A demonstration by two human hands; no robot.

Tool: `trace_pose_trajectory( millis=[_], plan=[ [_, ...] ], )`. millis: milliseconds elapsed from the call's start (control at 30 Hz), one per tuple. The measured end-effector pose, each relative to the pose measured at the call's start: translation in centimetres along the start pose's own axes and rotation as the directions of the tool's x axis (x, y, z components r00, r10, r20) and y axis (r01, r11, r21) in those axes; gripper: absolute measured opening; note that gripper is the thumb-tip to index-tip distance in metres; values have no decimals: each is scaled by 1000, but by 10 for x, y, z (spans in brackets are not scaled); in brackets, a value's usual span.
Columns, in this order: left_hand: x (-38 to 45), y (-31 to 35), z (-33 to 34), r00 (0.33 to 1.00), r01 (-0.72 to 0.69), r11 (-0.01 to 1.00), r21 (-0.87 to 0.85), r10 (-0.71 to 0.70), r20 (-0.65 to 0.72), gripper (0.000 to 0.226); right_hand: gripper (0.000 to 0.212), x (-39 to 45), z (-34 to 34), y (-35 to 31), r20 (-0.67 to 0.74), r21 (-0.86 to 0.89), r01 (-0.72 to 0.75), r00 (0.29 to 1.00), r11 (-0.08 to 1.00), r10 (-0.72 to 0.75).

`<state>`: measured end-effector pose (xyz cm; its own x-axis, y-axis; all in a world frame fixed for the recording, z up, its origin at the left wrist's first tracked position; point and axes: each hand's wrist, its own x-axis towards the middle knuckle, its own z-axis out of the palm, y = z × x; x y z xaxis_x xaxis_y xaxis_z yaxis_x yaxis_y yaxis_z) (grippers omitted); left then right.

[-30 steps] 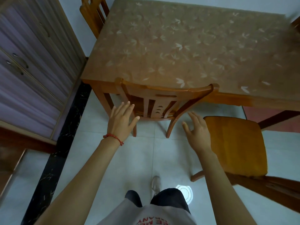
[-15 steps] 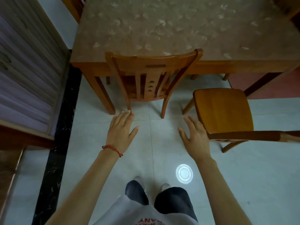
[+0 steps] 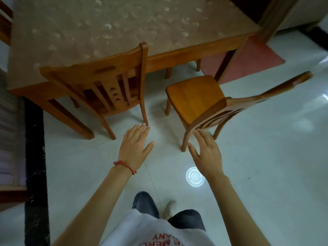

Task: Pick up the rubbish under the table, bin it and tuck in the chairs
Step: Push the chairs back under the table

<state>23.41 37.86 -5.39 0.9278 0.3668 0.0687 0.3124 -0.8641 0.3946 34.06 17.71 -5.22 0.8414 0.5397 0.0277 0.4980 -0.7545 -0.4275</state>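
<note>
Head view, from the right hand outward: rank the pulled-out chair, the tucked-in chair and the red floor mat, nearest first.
1. Pulled-out chair, just ahead of the right hand.
2. Tucked-in chair, across to the left, at the table.
3. Red floor mat, far right, beyond the table's corner.

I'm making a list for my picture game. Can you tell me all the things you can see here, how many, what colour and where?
table: 1, brown wood with a tan leaf-pattern top, at the top of the view
tucked chair: 1, orange-brown wood, pushed under the table on the left
pulled-out chair: 1, orange-brown wood, standing clear of the table on the right
cabinet: 1, wood with purplish panels, far left
floor: 1, pale glossy tiles, with a black strip along the left
red mat: 1, beyond the table's right end
bracelet: 1, red, on the left wrist
left hand: 1, open, over the floor near the tucked chair's leg
right hand: 1, open, by the pulled-out chair's back
</note>
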Motion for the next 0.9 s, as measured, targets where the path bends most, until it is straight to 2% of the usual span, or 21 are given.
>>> trace_pose_trajectory(
  millis=[167,300,433,600,733,900],
  plan=[
    [21,56,21,977,-201,979,-26,202,69,52,49,-41,-22,51,-73,0,-205,976,979,204],
    [32,97,39,920,-374,927,-42,376,113,52,48,-81,-36,79,-168,55,-366,914,929,370],
    [37,138,61,840,-512,856,-68,516,169,52,46,-126,-42,100,-248,107,-517,813,849,527],
    [31,186,84,702,-658,737,-152,674,230,50,47,-175,-40,114,-288,167,-675,664,719,690],
    [27,217,99,612,-729,657,-192,751,250,48,48,-205,-42,121,-313,204,-749,560,630,767],
    [24,262,122,539,-764,602,-231,793,285,49,47,-232,-54,145,-337,232,-801,466,552,818]
  ],
)
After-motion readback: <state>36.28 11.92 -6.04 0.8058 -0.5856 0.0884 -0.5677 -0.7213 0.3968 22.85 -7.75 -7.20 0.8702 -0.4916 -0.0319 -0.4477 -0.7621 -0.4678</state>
